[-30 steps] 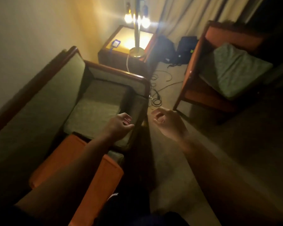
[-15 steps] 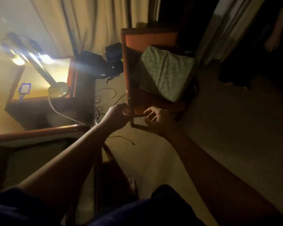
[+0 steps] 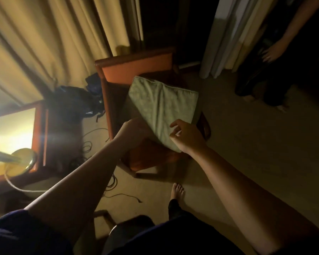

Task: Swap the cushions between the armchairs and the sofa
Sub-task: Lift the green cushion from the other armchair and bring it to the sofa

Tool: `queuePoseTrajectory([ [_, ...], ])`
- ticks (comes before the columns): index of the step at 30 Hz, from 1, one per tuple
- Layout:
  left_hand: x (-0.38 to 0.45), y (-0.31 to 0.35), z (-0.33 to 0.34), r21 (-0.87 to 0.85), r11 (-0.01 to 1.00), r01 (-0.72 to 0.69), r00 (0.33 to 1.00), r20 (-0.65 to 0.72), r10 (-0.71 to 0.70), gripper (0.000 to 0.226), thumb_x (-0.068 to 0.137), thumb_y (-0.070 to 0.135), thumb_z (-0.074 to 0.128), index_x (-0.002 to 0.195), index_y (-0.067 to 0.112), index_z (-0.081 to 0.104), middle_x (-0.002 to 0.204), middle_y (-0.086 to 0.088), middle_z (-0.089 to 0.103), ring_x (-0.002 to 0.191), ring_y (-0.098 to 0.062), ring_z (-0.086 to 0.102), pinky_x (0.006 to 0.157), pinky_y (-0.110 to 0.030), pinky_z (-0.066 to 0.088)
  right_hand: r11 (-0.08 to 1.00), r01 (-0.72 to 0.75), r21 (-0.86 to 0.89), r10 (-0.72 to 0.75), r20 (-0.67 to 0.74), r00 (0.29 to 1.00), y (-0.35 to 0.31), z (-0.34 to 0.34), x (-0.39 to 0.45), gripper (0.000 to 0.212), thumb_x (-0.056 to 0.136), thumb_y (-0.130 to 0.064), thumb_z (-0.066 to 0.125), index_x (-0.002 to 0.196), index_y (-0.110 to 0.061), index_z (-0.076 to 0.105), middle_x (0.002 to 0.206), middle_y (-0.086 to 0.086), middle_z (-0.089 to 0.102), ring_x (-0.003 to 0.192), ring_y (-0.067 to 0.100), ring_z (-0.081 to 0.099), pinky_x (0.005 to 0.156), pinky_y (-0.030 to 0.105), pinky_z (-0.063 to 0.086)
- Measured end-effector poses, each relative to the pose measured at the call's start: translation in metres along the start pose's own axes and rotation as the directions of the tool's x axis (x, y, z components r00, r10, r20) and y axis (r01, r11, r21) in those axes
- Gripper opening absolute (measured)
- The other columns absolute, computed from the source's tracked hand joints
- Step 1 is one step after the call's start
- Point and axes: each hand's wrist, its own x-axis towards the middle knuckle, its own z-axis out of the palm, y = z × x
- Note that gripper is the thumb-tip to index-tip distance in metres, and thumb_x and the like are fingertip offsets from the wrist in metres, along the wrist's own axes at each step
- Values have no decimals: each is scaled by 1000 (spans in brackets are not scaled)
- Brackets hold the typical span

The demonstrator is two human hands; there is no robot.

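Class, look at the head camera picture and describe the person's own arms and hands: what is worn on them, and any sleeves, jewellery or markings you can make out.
Both forearms are bare. The left arm emerges from a short dark navy sleeve; the right arm's upper part is cut off at the frame edge. The left hand and right hand wear no gloves. No watch, bracelet or ring is visible, though the dim light hides fine detail.

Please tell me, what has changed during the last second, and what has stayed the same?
The view turned from the sofa to the armchair. Both hands reached forward to its green cushion: the left hand at its near left edge, the right hand open at its near corner. The cushion stays tilted on the armchair, not yet lifted.
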Motion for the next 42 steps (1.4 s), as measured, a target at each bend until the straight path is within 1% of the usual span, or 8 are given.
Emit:
queuePoseTrajectory([
  [6, 123, 12, 1, -127, 984, 124, 990, 85, -114, 19, 85, 8, 74, 103, 12, 68, 94, -10, 71, 91, -34, 71, 79, -41, 59, 993, -16, -113, 20, 36, 999, 23, -30, 113, 27, 94, -27, 67, 120, -20, 63, 94, -6, 71, 82, 11, 68, 65, 28, 55],
  [10, 212, -1, 6, -41, 990, 134, 986, 103, -129, 25, 87, 20, 75, 110, 18, 66, 95, 1, 68, 74, -18, 68, 55, -23, 55, 989, -57, -138, 62, 35, 997, 40, -32, 193, 30, 94, -31, 69, 121, -23, 60, 96, -8, 68, 84, 11, 68, 66, 29, 57],
  [18, 410, -38, 29, 299, 954, -21, 982, 188, -37, 79, 84, 33, 74, 150, 19, 34, 147, -9, 45, 130, -31, 47, 102, -48, 47, 860, -126, -494, 120, -44, 992, 58, -4, 348, 80, 88, -64, 62, 148, -16, 40, 148, 14, 44, 137, 36, 41, 107, 51, 39],
  [24, 524, -80, 74, 683, 662, -309, 891, 451, -49, 135, 66, 62, 82, 158, 9, -1, 166, -18, 1, 152, -40, 3, 122, -55, 13, 636, -241, -733, 465, 115, 878, 91, 41, 438, 135, 60, -86, 71, 159, -12, 17, 162, 18, 20, 148, 41, 19, 118, 63, 14],
  [28, 547, -113, 96, 674, 613, -413, 861, 509, 21, 149, 42, 79, 82, 153, 7, 14, 156, -20, 21, 148, -41, 16, 122, -57, 10, 619, -255, -743, 478, 99, 873, 119, 59, 447, 117, 57, -69, 87, 144, -16, 30, 146, 13, 42, 134, 35, 38, 110, 55, 31],
  [33, 559, -96, 98, 602, 618, -506, 801, 593, 78, 113, 44, 78, 81, 132, 17, 49, 131, -7, 55, 125, -32, 50, 108, -45, 38, 741, -329, -585, 551, 251, 796, 136, 31, 442, 82, 54, -66, 91, 113, -21, 57, 118, 5, 68, 110, 29, 66, 84, 38, 53],
  [36, 547, -72, 85, 570, 672, -473, 755, 655, -25, 98, 44, 77, 82, 124, 24, 60, 118, 0, 65, 112, -26, 61, 96, -35, 49, 749, -331, -575, 547, 254, 798, 126, 21, 413, 68, 56, -68, 88, 91, -25, 48, 109, 2, 68, 101, 26, 67, 79, 36, 54],
  [42, 455, -52, 53, 632, 640, -437, 822, 569, 0, 86, 52, 73, 82, 124, 30, 62, 110, 3, 67, 107, -24, 64, 94, -36, 49, 779, -313, -544, 512, 262, 818, 97, 11, 345, 63, 68, -66, 83, 103, -19, 60, 109, 4, 69, 99, 25, 68, 76, 36, 54],
])
